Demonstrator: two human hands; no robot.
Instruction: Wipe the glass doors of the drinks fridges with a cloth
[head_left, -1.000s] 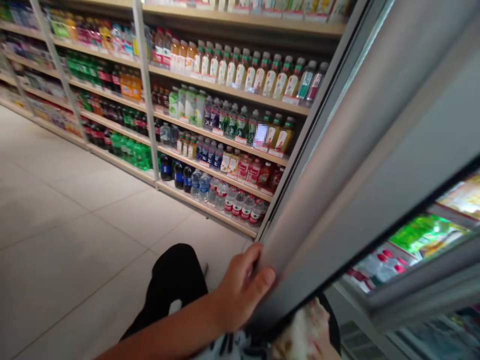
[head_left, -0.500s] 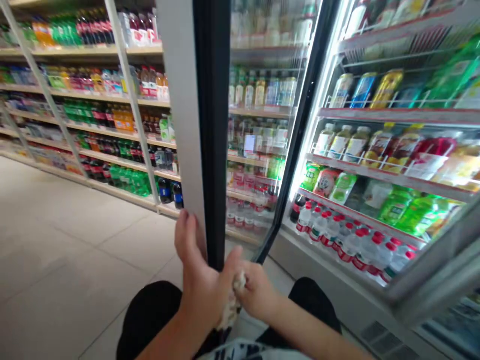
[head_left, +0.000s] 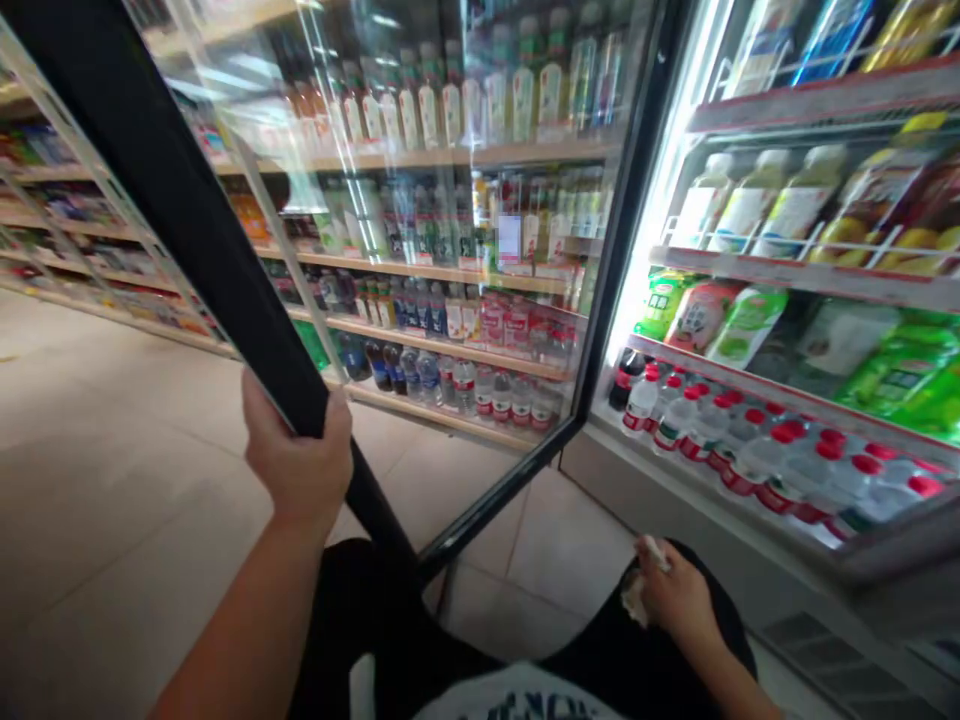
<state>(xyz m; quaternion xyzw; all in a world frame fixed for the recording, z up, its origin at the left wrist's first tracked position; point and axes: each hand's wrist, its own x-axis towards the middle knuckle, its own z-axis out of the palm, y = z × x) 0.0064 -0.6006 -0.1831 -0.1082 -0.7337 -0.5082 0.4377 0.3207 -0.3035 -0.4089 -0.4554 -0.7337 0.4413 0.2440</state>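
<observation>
Two hands show in the head view, each busy with its own thing; the left hand (head_left: pixel 298 462) is clamped around the black edge of the glass cooler door (head_left: pixel 187 225), fingers wrapped over the frame and thumb behind it, a grip that suits bearing the weight of a door swung wide on its hinge; the door stands open at a slant across the left of the picture, well clear of the cabinet, so the lit cooler shelves (head_left: pixel 787 275) are laid bare on the right. The right hand (head_left: pixel 679 598) rests low by the person's dark-clad knee, closed around a crumpled pale cloth (head_left: pixel 639 590) (whether rag or paper I cannot tell), kept bunched in the fist so it stays ready to hand and off the floor; it touches nothing of the cooler and sits just below the lowest shelf. That lowest shelf carries red-capped water bottles (head_left: pixel 720 450) lying in a tilted row so they feed forward to the front lip; above them stand green and pale drink bottles behind wire guards. Through the glass of the door, open store shelving (head_left: pixel 450 270) with more bottles runs along the tiled floor (head_left: pixel 112 520).
</observation>
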